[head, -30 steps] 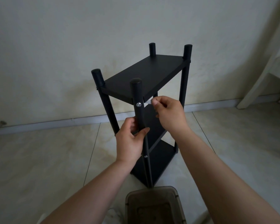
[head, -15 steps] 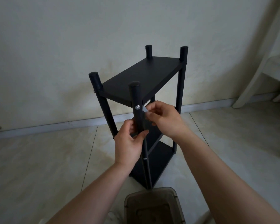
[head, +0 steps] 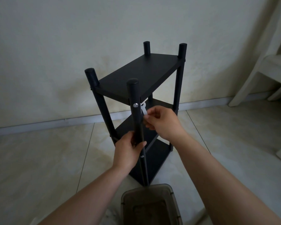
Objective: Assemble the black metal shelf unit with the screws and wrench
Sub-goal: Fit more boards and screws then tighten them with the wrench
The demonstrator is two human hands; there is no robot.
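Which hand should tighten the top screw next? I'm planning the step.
Right. The right hand already pinches the wrench just beside the screw, while the left hand grips the post lower down, steadying it.

The right hand (head: 162,122) now sits lower beside the near post (head: 136,114), its pinched wrench (head: 143,109) swung from pointing sideways at the screw (head: 135,105) to standing nearly upright just right of it.
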